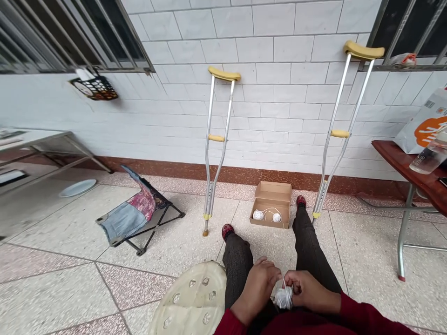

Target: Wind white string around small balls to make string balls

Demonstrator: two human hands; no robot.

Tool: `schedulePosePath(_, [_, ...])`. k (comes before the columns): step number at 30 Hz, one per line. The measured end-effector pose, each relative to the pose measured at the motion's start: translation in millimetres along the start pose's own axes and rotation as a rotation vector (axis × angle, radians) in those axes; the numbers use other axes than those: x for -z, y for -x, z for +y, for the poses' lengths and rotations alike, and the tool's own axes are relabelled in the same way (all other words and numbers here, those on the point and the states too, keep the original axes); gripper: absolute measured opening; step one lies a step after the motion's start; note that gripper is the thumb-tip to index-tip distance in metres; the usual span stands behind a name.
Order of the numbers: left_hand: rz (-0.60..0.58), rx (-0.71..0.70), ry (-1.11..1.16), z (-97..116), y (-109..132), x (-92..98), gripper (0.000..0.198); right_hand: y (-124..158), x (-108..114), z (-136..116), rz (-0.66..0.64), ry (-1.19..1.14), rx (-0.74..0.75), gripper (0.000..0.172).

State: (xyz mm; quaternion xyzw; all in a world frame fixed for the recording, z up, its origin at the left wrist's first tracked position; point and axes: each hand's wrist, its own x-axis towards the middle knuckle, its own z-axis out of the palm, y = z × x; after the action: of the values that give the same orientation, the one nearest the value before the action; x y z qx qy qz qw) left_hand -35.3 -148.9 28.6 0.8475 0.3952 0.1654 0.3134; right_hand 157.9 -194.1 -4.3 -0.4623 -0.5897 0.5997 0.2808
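A small ball of white yarn [283,298] is between my hands, over my lap. My left hand [259,284] is closed, thumb and fingers pinched near a strand that rises from the top of the ball. From the other side, my right hand [309,289] has its fingers curled against the ball and the strand. The right fingertips are partly hidden behind the yarn. On the floor ahead, an open cardboard box [264,222] contains two more white yarn balls [259,214], with a loose strand running between them.
Two crutches [216,138] lean on the tiled wall, one either side of the box. A folding stool [131,216] stands to the left. Beside my left leg is a round plastic stool [190,304]. At right, a red table [391,156] bears a bag and a bottle [428,158].
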Motion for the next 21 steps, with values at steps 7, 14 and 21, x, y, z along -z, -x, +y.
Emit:
schedulePosePath(7, [-0.144,0.175,0.323,4,8,-40.5,0.041,-17,27,-28,0.201,-0.506,-0.174,0.039])
schedulePosePath(14, [-0.079,0.049,-0.064,6,9,-18.4,0.026,-32,7,14,0.252,-0.109,-0.061,0.027])
schedulePosePath(21, [0.040,0.034,0.082,-5,-5,3.9,0.033,4,1,-26,-0.009,-0.478,-0.240,0.034])
